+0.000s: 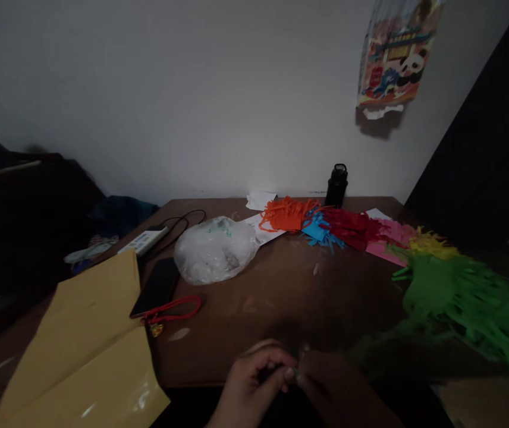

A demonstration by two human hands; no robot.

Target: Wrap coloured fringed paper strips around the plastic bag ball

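At the table's near edge my left hand point(257, 377) and my right hand point(330, 380) meet, fingertips nearly touching. The left thumb and forefinger are pinched together. My right hand is dark and smeared, its fingers curled toward the left ones. Something tiny and pale shows between the fingertips, too small to name. To the right of my hands lies a heap of green fringed strips point(459, 291), blurred and hanging toward the table's right edge. Behind it are yellow fringe point(433, 244), pink fringe point(390, 241), dark red fringe point(355, 226), blue fringe point(319, 229) and orange fringe point(290, 214).
A clear plastic bag point(216, 249) rests on the brown table point(276, 297). Left of it are a black phone point(156, 285) with a red cord point(178, 306), a white power strip point(145, 239) and a yellow envelope point(85, 339). A black bottle point(336, 187) stands by the wall.
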